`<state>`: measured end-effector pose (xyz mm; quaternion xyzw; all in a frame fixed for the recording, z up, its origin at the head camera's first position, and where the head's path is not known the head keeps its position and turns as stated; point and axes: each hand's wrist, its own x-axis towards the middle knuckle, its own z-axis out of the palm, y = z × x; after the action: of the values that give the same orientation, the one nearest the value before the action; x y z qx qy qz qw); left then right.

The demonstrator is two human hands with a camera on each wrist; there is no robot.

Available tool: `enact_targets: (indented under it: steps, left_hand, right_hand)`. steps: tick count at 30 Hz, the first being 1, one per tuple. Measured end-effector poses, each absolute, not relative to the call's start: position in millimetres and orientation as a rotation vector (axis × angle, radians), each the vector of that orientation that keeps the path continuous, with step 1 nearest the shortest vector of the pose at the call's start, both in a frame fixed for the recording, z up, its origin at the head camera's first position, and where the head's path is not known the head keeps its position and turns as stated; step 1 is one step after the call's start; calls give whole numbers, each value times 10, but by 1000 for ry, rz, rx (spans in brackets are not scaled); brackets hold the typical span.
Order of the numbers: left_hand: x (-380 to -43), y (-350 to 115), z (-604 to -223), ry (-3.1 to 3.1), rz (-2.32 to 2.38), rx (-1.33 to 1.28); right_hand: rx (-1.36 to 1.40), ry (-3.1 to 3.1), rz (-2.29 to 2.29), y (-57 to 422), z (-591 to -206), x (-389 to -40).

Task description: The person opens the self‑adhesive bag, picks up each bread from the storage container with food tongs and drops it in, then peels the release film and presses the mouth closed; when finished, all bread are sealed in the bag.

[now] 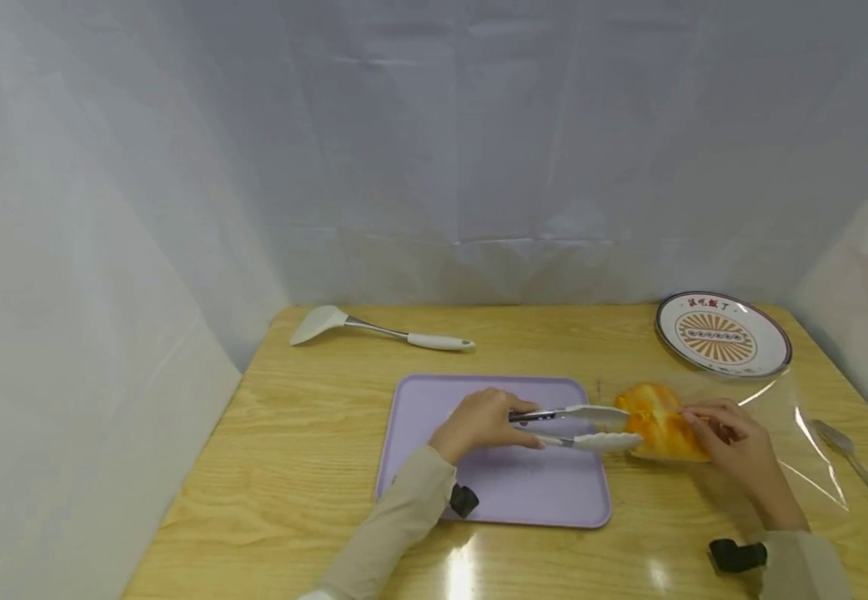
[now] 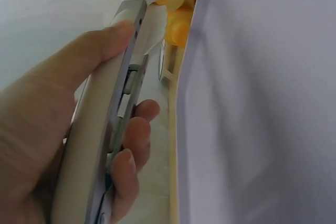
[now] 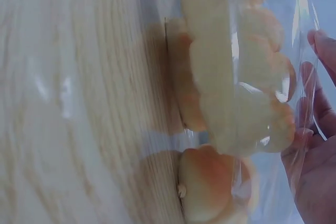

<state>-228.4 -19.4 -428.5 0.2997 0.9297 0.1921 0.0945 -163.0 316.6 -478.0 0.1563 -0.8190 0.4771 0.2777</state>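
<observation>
My left hand (image 1: 482, 425) grips a pair of tongs (image 1: 599, 442) above the tray, thumb on one arm and fingers round the other. The white tong heads are apart and reach the left side of a golden bread loaf (image 1: 659, 421). At the loaf's right side, my right hand (image 1: 737, 446) pinches the edge of a clear plastic bag (image 3: 304, 93). Plastic covers the loaf in the right wrist view, where a rounded bread piece (image 3: 207, 187) shows below it. Whether all the bread lies inside the bag, I cannot tell.
A purple tray (image 1: 546, 492) lies beneath the left hand. Behind it is a white-handled ladle (image 1: 441, 342). A patterned oval plate (image 1: 764, 337) stands at the back right, and a green-handled utensil (image 1: 865, 471) lies along the right edge of the wooden table (image 1: 276, 467).
</observation>
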Motion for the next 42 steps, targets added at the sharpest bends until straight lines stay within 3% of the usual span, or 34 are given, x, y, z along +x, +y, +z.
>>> enact_targets:
  steps: [11,21,31,42]
  left_hand:
    - [-2275,-138,-4219,2777,443,864]
    - [-2223,-412,-4364,2803,579,754]
    - [-2059,-1179,-4530,2746,1121,531]
    - [-1703,-2074,-4562,2815,1222,6]
  right_hand:
    - [373,-2209,1284,3179,-4791,-1610]
    - [433,-2192,1245,3221,-4851,-1616]
    - [422,-2188,1234,3192,-4832,-1621]
    - [431,-2183,1224,3183,-4837,-1595]
